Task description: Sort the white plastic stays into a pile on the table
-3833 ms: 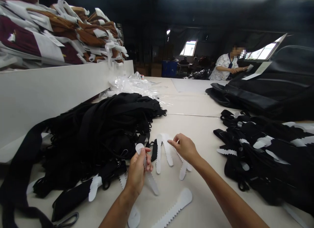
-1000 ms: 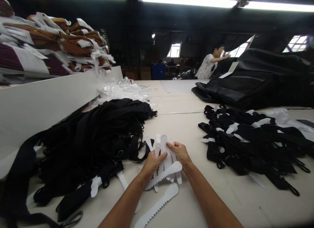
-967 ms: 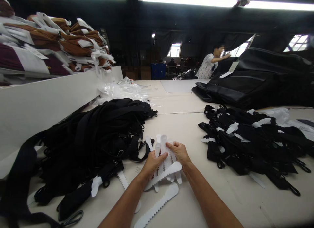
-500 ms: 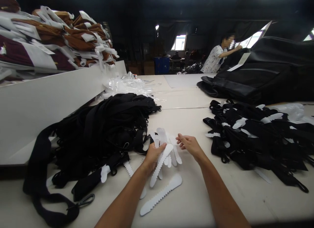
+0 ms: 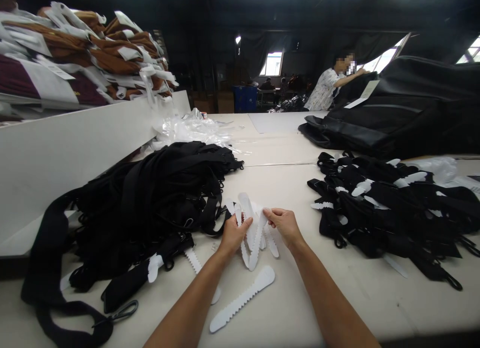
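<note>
Over the table (image 5: 315, 298), my left hand (image 5: 232, 235) is closed round several white strips with wavy, toothed edges (image 5: 244, 204). Between thumb and fingers, my right hand (image 5: 288, 227) pinches the upper end of one such white strip (image 5: 257, 243), which slants down across the others. More white strips lie partly hidden behind it. Nearer to me, a single loose toothed strip (image 5: 243, 299) lies flat on the table. Beside my left hand is a heap of black straps (image 5: 150, 188) with hooks; another strip (image 5: 193, 260) lies partly under my left forearm.
A second heap of black straps (image 5: 378, 223), with white strips around them, lies to the right. Behind it rests a large black bag (image 5: 397, 108). Clear plastic (image 5: 191, 130) and a white board (image 5: 93, 148) with stacked brown packs (image 5: 120, 58) stand left. A person (image 5: 326, 88) works beyond.
My right hand has moved slightly left and now pinches a white strip; before, its fingers were beside the bunch. The strips in my left hand have shifted, and the view has turned slightly.
</note>
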A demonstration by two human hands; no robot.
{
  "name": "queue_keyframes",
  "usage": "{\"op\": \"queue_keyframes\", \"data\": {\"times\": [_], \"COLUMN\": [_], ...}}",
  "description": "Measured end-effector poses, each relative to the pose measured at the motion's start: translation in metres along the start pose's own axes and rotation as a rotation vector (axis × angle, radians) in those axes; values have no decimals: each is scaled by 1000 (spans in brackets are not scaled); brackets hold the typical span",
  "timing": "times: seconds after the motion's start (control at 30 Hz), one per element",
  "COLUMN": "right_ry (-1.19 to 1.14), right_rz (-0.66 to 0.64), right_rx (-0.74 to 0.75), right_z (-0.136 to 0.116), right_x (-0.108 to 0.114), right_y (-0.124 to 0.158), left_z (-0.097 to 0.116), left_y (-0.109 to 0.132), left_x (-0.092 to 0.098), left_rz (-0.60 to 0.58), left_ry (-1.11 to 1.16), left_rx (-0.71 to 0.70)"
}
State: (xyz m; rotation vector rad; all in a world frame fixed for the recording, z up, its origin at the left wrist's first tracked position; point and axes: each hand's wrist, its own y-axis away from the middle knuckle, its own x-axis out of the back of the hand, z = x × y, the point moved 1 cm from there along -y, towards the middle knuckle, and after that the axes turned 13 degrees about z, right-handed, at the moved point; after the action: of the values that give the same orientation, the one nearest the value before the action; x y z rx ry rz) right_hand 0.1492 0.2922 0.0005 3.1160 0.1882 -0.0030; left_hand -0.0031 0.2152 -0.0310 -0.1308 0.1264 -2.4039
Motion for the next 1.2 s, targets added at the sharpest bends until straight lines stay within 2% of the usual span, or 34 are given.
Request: {"op": "queue_keyframes", "data": {"times": [0.13,0.23,0.3,0.43,0.53,0.63,0.87,1.0,1.2], "right_ry": [-67,-126,-155,-189,-209,-232,-285,-280,-255], "right_rz": [110,116,50,-99,-75,-15,-129,-72,68], "right_rx": [-10,-28,-56,-111,-132,-156,-252,-231,-137], "right_z": [0,-1,-3,-2,2,5,-6,-6,4], "right_x": [3,-2,-4,-4,-4,-4,0,-1,-11], "right_y": [-3,0,2,2,-2,-4,0,-2,2], "left_z": [12,22,25,22,19,19,12,13,14], "left_y": [8,17,22,24,23,24,16,16,20], "left_x": [1,-4,-9,-16,-17,-17,-11,-10,-16], "left_rz": [74,29,-57,-171,-236,-283,-235,-255,-261], "left_ry": [-61,-67,-64,-8,67,127,219,242,206], "left_rx": [-195,-270,-234,-38,111,196,306,310,228]}}
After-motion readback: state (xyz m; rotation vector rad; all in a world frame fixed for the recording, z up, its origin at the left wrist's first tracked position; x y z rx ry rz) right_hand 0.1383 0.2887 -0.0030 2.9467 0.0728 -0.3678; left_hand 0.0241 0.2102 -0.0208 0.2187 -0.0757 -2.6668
